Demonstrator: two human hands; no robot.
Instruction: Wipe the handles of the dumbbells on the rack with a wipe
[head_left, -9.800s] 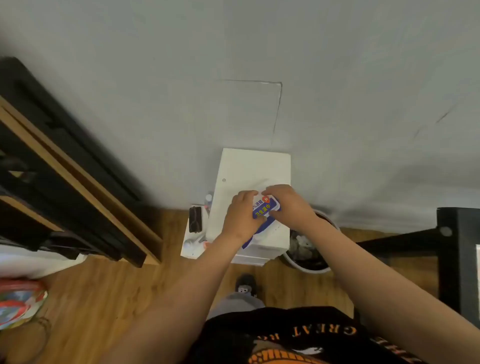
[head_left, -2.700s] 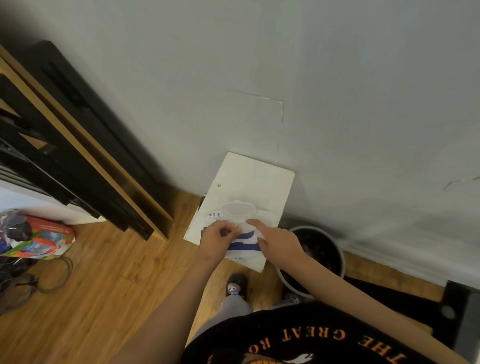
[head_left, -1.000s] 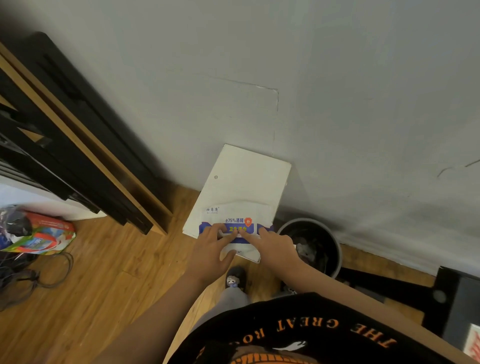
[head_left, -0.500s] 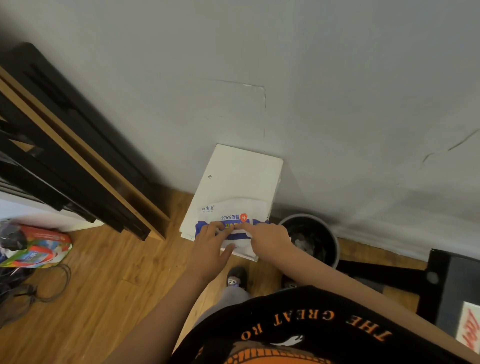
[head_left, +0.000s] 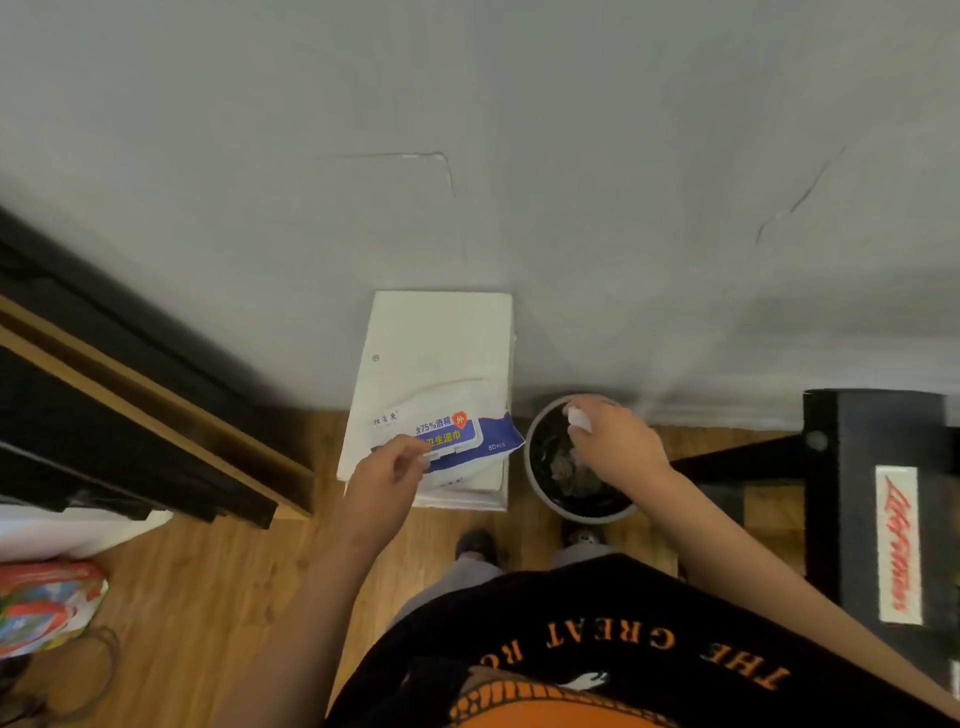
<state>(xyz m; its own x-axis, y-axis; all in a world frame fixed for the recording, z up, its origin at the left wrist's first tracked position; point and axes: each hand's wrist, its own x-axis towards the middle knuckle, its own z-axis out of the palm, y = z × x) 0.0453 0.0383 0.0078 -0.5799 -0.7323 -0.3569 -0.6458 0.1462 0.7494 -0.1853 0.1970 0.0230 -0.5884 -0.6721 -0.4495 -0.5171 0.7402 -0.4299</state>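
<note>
At the far left a colourful bag (head_left: 47, 603) lies on the wooden floor (head_left: 208, 597) below dark shelving (head_left: 130, 415) edged in pale wood. The left hand (head_left: 384, 478) reaches forward, arm nearly straight, its fingers (head_left: 415, 457) loosely curled with the tips on the flap of the wipes pack (head_left: 467, 436); whether they grip it cannot be told. The blue and white pack lies on a white cabinet (head_left: 441, 338) against the wall, one corner overhanging the right edge. Just beside it stands a round bin (head_left: 582, 513). The right hand (head_left: 618, 441) hangs over the bin, wrist bent, pinching a small white piece (head_left: 579, 418). At the far right is a black frame (head_left: 852, 493).
</note>
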